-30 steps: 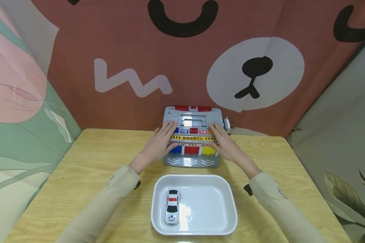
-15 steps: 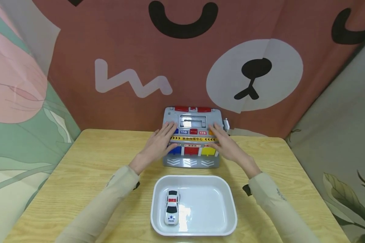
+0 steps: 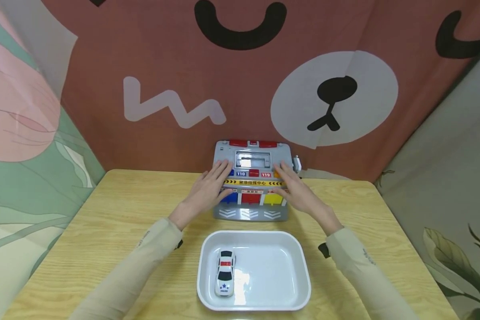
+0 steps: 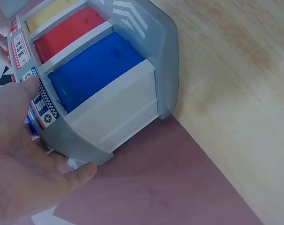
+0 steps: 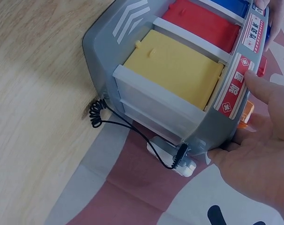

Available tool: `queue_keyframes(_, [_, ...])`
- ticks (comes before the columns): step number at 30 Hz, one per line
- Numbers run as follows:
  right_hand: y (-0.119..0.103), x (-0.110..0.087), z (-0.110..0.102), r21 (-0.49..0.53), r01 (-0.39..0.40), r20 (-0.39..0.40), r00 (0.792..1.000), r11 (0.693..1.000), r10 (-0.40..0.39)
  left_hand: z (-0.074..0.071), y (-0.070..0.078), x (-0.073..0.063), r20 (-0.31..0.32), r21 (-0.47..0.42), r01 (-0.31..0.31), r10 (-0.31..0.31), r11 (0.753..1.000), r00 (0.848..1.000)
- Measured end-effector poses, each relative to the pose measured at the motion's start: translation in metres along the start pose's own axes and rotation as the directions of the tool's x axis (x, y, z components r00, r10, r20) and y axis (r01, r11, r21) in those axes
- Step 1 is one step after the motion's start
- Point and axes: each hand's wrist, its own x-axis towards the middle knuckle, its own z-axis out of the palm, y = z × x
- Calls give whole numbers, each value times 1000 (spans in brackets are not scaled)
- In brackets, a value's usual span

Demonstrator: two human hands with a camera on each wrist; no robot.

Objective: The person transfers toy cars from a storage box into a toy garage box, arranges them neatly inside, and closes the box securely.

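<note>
A grey toy garage (image 3: 250, 214) stands at the back of the table, with blue, red and yellow doors. My left hand (image 3: 208, 186) rests over its left side, fingers straight on the top and thumb at the front edge beside the blue door (image 4: 99, 70). On the other side my right hand (image 3: 301, 191) lies likewise, its thumb touching the red label (image 5: 234, 86) above the yellow door (image 5: 172, 68). Both hands' fingertips are partly hidden in the wrist views. A white toy police car (image 3: 225, 275) sits inside the white tray (image 3: 272, 275), at its left.
The tray stands on the wooden table (image 3: 144, 195) in front of the garage. A white handset (image 5: 172, 157) with a black coiled cord (image 5: 98, 114) hangs at the garage's right side. A printed brown curtain (image 3: 164, 146) rises right behind the garage.
</note>
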Motion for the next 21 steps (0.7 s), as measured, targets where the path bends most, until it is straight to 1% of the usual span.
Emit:
queue_keyframes(2, [0, 0, 1, 2, 7, -4, 1000, 1000, -7, -2, 0, 0, 5, 13, 0, 0, 1000, 1000])
queue_keyframes(5, [1, -1, 3, 2, 12, -13, 1000, 1000, -12, -4, 0, 3, 2, 29, -17, 17, 999, 1000])
queue_keyframes(9, [2, -3, 3, 0, 18, -27, 999, 1000, -18, -9, 0, 6, 3, 32, -30, 30, 999, 1000])
queue_keyframes(12, [2, -2, 2, 1, 24, -24, 999, 1000, -24, -12, 1, 7, 8, 21, -21, 20, 1000, 1000])
queue_keyframes(21, [1, 0, 2, 5, 35, -14, 999, 999, -35, -10, -2, 7, 9, -18, -3, 4, 1000, 1000])
